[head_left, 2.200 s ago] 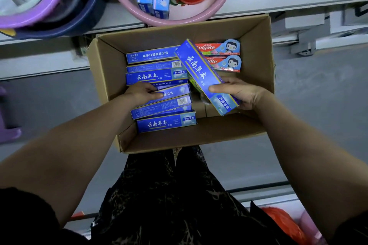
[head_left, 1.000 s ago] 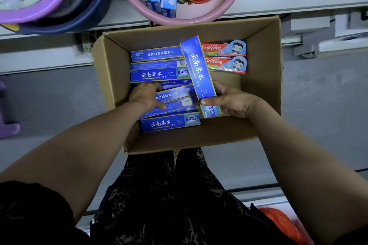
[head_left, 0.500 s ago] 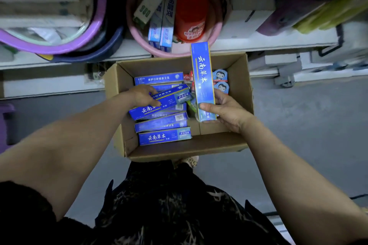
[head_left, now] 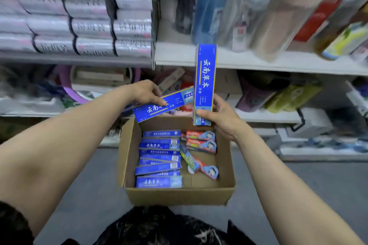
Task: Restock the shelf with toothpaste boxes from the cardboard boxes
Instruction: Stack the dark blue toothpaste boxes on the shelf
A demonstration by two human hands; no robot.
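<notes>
I have both hands up over the open cardboard box [head_left: 179,195] on the floor, each carrying one blue toothpaste box. My right hand [head_left: 221,119] pinches the bottom end of the upright blue toothpaste box [head_left: 206,77], thumb across the front face and fingers wrapped behind. Its long axis runs nearly vertical, and its top end overlaps the lip of the white shelf [head_left: 258,63]. My left hand [head_left: 146,91] grips the second blue box [head_left: 161,106] from above, fingers curled over its upper edge. That one lies close to level, its right end tipped up and just beside the upright box. The shelf sits above and beyond both hands, and the right hand looks nearer to it, so I judge the upright box goes first, carried up and forward. The goods on the shelf are smeared by motion, so I can't tell which gap is meant for toothpaste. Below, a row of blue boxes [head_left: 159,157] lies crosswise along the carton's left side, with red Colgate boxes [head_left: 201,141] to their right.
</notes>
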